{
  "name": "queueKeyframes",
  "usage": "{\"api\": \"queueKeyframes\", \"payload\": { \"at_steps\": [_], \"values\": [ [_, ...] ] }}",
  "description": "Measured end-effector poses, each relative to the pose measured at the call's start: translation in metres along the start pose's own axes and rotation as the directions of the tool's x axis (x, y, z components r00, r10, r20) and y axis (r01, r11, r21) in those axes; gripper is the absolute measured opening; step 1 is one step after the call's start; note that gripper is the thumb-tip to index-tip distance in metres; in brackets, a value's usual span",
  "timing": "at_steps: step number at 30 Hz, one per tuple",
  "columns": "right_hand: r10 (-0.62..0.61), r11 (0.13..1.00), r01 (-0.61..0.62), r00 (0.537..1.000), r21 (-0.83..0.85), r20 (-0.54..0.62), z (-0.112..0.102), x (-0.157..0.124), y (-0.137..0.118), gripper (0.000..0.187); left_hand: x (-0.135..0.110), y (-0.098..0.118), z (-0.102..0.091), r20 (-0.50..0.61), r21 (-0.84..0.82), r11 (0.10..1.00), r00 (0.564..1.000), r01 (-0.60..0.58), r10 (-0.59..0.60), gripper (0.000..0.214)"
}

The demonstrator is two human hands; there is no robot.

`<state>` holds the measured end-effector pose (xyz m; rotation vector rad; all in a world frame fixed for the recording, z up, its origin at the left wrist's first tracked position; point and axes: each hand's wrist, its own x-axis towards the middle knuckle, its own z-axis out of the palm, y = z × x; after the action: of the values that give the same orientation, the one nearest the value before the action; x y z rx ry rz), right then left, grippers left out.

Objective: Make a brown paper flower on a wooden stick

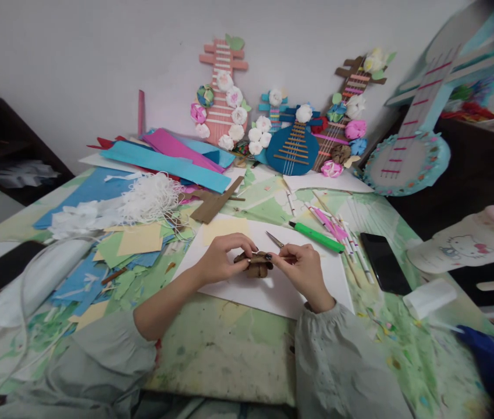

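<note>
My left hand [223, 256] and my right hand [301, 267] meet over a white sheet [273, 291] on the table. Between them sits a small brown crumpled paper piece [258, 265], shaped like a rolled flower. Both hands pinch it, the left from the left side, the right from the right with fingertips pressed on its top. Grey sleeves cover both forearms. Scissors [278, 240] with a green handle [316, 237] lie just beyond the hands.
Coloured paper scraps [133, 244] and white string [150, 198] lie at the left. Paper guitar crafts with flowers [292, 145] lean on the back wall. A black phone [384, 262] and several pens [338, 230] rest at the right. A brown cardboard cut-out [216, 203] lies behind.
</note>
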<state>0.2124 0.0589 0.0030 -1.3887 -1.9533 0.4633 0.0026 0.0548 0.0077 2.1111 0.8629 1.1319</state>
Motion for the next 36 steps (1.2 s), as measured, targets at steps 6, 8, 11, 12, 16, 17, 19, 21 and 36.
{"api": "queueKeyframes", "payload": {
  "at_steps": [6, 8, 11, 12, 16, 17, 19, 21, 36],
  "values": [
    [0.003, 1.000, -0.005, 0.997, 0.031, 0.081, -0.003, 0.001, 0.002, 0.037, 0.002, 0.002, -0.003, 0.126, -0.115, 0.993, 0.992, 0.014, 0.001, 0.009],
    [-0.009, 1.000, 0.006, 0.994, 0.030, 0.113, -0.004, 0.002, 0.002, 0.036, 0.002, 0.002, -0.003, 0.140, -0.144, 0.989, 0.990, 0.035, -0.015, 0.007],
    [-0.014, 1.000, 0.012, 0.994, 0.019, 0.107, -0.006, 0.002, 0.002, 0.036, 0.000, 0.001, -0.002, 0.118, -0.171, 0.983, 0.992, 0.070, -0.050, 0.008],
    [-0.006, 1.000, 0.004, 0.995, 0.025, 0.099, -0.006, 0.003, 0.003, 0.036, 0.000, 0.000, -0.001, 0.105, -0.190, 0.978, 0.992, 0.086, -0.067, 0.010],
    [0.063, 0.987, -0.079, 0.991, 0.142, 0.116, -0.005, 0.002, 0.004, 0.039, -0.001, -0.002, 0.001, 0.048, -0.355, 0.920, 0.986, 0.167, -0.160, 0.008],
    [0.083, 0.980, -0.103, 0.989, 0.171, 0.121, -0.004, 0.002, 0.004, 0.040, -0.001, -0.003, 0.002, 0.062, -0.413, 0.890, 0.981, 0.193, -0.184, 0.016],
    [0.119, 0.968, -0.142, 0.986, 0.205, 0.118, -0.003, 0.002, 0.005, 0.042, -0.002, -0.006, 0.004, 0.118, -0.518, 0.818, 0.968, 0.251, -0.223, 0.038],
    [0.143, 0.963, -0.163, 0.984, 0.215, 0.107, -0.001, 0.001, 0.005, 0.043, -0.003, -0.010, 0.007, 0.169, -0.591, 0.747, 0.952, 0.305, -0.255, 0.047],
    [0.169, 0.978, -0.171, 0.985, 0.122, 0.030, 0.009, 0.000, 0.001, 0.044, -0.005, -0.013, 0.028, 0.114, -0.663, 0.639, 0.896, 0.390, -0.428, 0.045]
  ]
}}
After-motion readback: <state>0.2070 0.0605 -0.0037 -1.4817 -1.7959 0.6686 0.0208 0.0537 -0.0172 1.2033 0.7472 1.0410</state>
